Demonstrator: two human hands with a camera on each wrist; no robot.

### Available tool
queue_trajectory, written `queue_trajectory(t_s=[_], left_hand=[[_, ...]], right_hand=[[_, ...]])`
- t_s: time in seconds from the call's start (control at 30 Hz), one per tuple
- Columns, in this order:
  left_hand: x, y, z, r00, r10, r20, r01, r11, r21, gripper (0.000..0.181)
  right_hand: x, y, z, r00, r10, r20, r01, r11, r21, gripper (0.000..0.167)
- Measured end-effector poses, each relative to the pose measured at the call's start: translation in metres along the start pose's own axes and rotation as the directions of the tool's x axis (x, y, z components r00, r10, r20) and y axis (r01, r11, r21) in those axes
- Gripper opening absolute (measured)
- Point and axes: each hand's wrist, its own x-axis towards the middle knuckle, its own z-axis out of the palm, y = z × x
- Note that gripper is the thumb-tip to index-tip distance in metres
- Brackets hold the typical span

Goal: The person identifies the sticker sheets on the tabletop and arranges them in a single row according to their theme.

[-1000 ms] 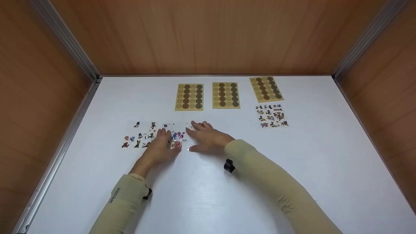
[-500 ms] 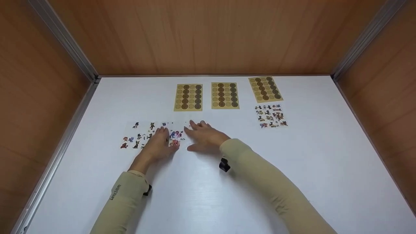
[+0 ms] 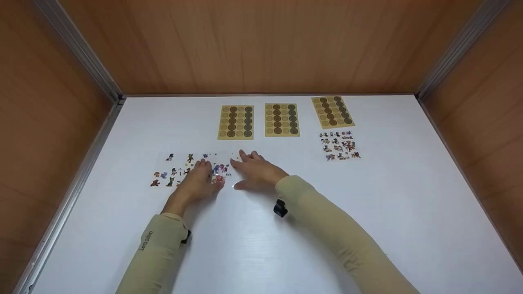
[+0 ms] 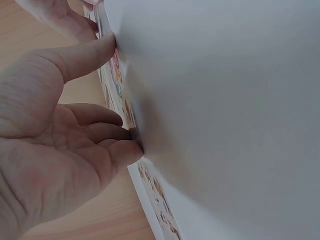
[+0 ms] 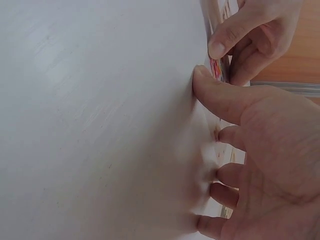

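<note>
My left hand (image 3: 198, 179) rests on clear sticker sheets printed with small cartoon characters. Its fingertips touch the seam side of the middle sticker sheet (image 3: 220, 168), and the thumb lies at that sheet's near edge. Part of the left sticker sheet (image 3: 170, 171) is covered by this hand. Spread over the right side of the middle sheet, my right hand (image 3: 259, 171) touches it with its fingertips and thumb. In the right wrist view, the right thumb (image 5: 202, 77) presses on the white surface beside a colourful sticker (image 5: 217, 69). Where the sheets meet is partly hidden.
Along the back of the white table (image 3: 253, 245) lie gold sheets of round stickers: a left one (image 3: 235, 122), a middle one (image 3: 282, 120) and a tilted right one (image 3: 333, 112). Another clear character sheet (image 3: 340, 146) lies below the tilted one. Wooden panels (image 3: 261, 49) enclose the table.
My right wrist and forearm have shifted slightly left, while its fingers stay on the middle sheet. My left hand keeps nearly the same place. The whole head view has drifted a little.
</note>
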Motion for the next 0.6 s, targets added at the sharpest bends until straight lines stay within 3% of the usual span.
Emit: queue_trajectory(t_s=[0.6], left_hand=[[0.0019,0.0023,0.0003,0.999,-0.031,-0.012,0.031,0.999,0.013,0.085]], right_hand=[[0.0005,0.0024,0.0011,0.998,-0.029,-0.051,0.030,0.999,0.019,0.096]])
